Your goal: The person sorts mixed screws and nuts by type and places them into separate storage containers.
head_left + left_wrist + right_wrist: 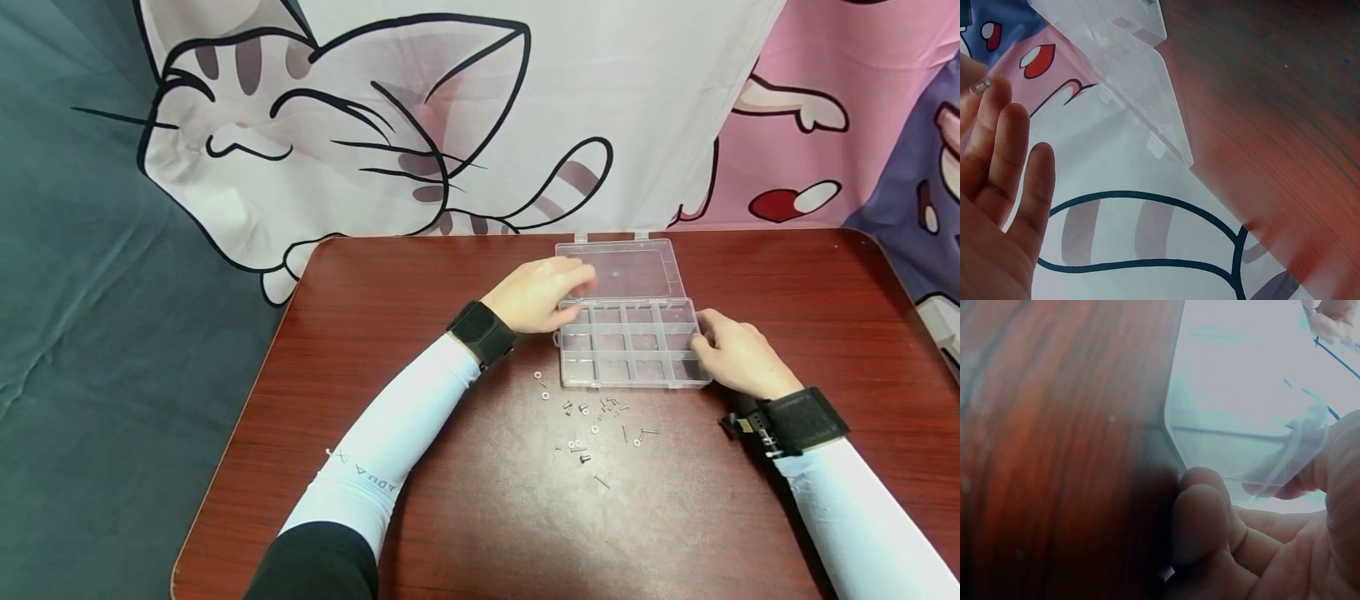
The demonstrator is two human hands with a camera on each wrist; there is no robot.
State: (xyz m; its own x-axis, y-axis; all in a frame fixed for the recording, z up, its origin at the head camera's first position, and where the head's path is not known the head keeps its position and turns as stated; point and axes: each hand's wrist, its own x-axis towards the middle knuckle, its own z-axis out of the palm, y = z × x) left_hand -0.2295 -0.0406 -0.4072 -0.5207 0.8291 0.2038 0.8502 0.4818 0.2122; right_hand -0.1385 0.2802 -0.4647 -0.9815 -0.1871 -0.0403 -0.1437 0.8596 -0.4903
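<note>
A clear plastic compartment box (pixel 628 343) lies with its lid (pixel 622 271) folded back on the brown table. Over its left side is my left hand (pixel 542 293), which pinches a small shiny metal screw (pixel 980 86) between thumb and index finger; the other fingers are extended. My right hand (pixel 738 354) holds the right edge of the box, thumb on one side and curled fingers on the other, as the right wrist view shows. Several loose screws (pixel 602 482) and small ring washers (pixel 545 396) lie scattered in front of the box.
The wooden table (pixel 480 517) has a rounded far right corner. Behind it hangs a cloth (pixel 645 83) printed with cartoon cats, meeting the table's back edge close to the lid. Dark bands with cameras are strapped on both wrists.
</note>
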